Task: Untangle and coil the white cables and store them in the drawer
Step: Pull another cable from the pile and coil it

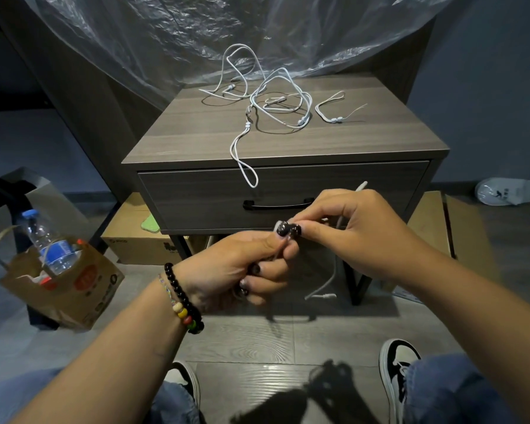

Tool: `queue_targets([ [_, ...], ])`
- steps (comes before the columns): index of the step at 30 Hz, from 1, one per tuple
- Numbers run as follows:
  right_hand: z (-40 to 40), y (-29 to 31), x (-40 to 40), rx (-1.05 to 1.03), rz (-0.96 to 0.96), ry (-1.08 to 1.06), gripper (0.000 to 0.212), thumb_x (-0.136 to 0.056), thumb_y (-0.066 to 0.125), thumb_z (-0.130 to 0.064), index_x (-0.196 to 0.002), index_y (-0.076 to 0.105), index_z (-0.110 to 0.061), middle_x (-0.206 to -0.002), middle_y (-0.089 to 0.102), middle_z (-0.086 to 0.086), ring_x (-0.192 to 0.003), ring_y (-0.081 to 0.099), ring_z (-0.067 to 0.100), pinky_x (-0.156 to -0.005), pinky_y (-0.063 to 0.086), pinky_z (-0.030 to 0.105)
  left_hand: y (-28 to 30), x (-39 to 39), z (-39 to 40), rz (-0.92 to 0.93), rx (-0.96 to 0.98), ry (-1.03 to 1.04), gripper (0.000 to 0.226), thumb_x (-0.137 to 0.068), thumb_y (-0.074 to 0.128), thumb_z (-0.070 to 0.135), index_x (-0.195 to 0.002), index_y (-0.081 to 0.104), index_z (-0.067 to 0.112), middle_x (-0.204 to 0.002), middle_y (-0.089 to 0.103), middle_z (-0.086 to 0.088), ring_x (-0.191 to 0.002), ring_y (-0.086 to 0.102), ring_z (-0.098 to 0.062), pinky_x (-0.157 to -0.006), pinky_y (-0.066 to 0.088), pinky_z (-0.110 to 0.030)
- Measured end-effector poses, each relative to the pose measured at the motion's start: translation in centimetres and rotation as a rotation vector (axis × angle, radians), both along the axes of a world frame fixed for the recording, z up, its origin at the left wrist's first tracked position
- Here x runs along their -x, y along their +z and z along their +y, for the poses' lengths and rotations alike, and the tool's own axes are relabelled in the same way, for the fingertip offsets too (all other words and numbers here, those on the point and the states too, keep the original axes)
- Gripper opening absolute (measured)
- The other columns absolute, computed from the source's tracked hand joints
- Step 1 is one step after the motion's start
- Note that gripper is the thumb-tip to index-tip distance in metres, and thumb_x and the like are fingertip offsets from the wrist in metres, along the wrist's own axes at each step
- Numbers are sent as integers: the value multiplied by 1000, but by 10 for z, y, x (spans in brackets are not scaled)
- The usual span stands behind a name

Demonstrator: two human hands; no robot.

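Head view: grey wood-look tile floor (257,341), dark walls, crumpled clear plastic sheet (196,35) draped at 12 o'clock behind a grey wood-grain nightstand (196,133) on black metal legs. Its drawer (196,194) is closed, black handle (276,205) at the front centre. Cardboard boxes (135,243) sit under and beside the stand at 9 and 3 o'clock. Brown paper bag (65,289) at 8 o'clock holds a blue-capped water bottle (48,243). White shoe (508,191) lies at 3 o'clock by the wall. Person's 2 black-and-white sneakers (395,374) and blue jeans show at 6 o'clock.

Tangled white cables (273,102) lie on the stand top, 1 loop hanging over the drawer front; a smaller separate white cable (331,113) lies at 2 o'clock of the tangle. In front of the drawer, left hand (242,270), beaded bracelets on the wrist, is fisted around a white cable in hand (331,280); right hand (349,228) pinches the same cable, fingertips touching the left's. Its plug end sticks up past the right hand, the other end dangles below. Both hands block the drawer's lower right.
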State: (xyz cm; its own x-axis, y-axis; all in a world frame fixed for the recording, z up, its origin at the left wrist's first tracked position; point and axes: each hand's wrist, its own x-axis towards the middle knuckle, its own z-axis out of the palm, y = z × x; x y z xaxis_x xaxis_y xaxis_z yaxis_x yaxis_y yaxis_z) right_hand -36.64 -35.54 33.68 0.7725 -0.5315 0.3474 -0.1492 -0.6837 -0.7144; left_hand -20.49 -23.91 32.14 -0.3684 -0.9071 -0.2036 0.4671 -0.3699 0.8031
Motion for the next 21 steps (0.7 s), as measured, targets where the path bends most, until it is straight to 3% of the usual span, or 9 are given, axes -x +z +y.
queue_targets([
  [3,-2,9,4,-25,-5,-53,16,-88,67,-14,-97,76,-24,-86,71,-14,-77,63,-3,-67,46,12,1,-4,-5,74,40,84,20,-92,50,32,-81,53,16,-56,35,9,-43,32,0,-40,24,-14],
  [7,-5,19,9,-460,-276,-47,26,-90,55,5,-101,72,-11,-99,75,0,-95,69,11,-83,55,23,11,-7,-10,40,29,380,21,-91,47,33,-76,46,18,-52,28,10,-39,23,-1,-38,16,-15],
  [9,-9,23,13,-760,-424,-36,26,-90,52,6,-101,70,-9,-96,75,5,-85,71,17,-72,58,26,14,-13,-12,22,12,541,22,-91,42,33,-75,43,19,-49,25,10,-36,22,-1,-36,15,-15],
  [11,-15,25,18,-859,-428,-86,27,-90,54,2,-109,68,-11,-88,74,5,-63,65,13,-55,51,19,17,-19,-12,-77,22,633,24,-94,37,32,-74,42,19,-48,23,10,-36,20,-1,-35,13,-15],
  [14,-18,18,19,-752,-238,-174,38,-89,60,-3,-125,60,-17,-85,72,7,-51,58,12,-48,45,20,21,-22,-6,-388,58,594,26,-99,32,23,-75,42,18,-51,23,6,-40,20,-6,-37,17,-16],
  [16,-16,11,18,-630,-72,-213,48,-88,64,-7,-133,51,-19,-89,71,11,-54,63,15,-49,48,25,22,-19,-1,-518,51,452,21,-96,43,22,-76,44,15,-53,28,4,-43,24,-8,-39,20,-16],
  [19,-11,0,15,-351,152,-187,55,-86,68,-20,-135,46,-30,-101,66,7,-74,68,10,-64,56,25,20,-15,6,-576,24,162,20,-84,45,30,-77,48,12,-52,37,3,-42,31,-10,-38,26,-14],
  [21,-8,-4,14,-104,276,-80,54,-82,71,-30,-131,51,-37,-115,59,-5,-92,62,4,-76,51,18,19,-12,7,-584,-11,21,23,-86,44,33,-79,49,11,-52,39,2,-41,33,-9,-38,28,-14],
])
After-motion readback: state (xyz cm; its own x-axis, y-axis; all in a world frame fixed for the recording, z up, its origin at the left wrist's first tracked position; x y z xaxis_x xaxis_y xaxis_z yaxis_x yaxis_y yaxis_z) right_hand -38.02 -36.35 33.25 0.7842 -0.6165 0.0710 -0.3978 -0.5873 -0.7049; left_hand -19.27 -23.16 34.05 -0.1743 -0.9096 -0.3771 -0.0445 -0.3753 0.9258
